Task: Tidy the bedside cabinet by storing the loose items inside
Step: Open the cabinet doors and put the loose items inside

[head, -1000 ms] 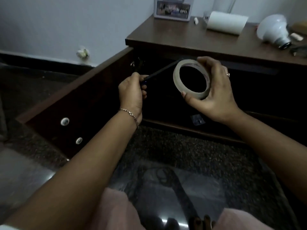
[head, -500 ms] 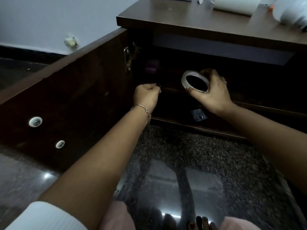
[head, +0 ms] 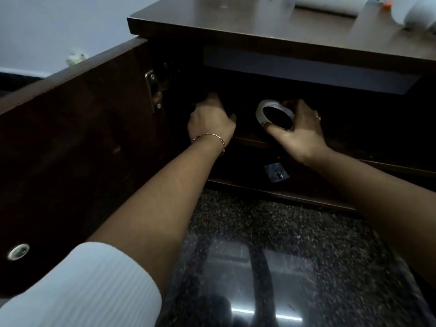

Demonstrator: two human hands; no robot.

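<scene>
Our R hand (head: pixel 299 135) grips the tape roll (head: pixel 260 112), thumb under & fingers over, inside the cabinet (head: pixel 236 27), just above its shelf (head: pixel 247 142). Left of that grip, our L hand (head: pixel 210 121) sits in the dark. Its fingers are hidden, so we can't tell its grip.

Home bedroom, dark wooden bedside cabinet (head: pixel 236 27) with door (head: pixel 82 138) standing open, speckled polished stone floor (head: pixel 259 232), plain pale wall (head: pixel 59 24)

The only print is a line of purple lettering on the inner rim of the tape (head: pixel 274 105) gripped by the right hand (head: pixel 299 132), too blurred to read.
</scene>
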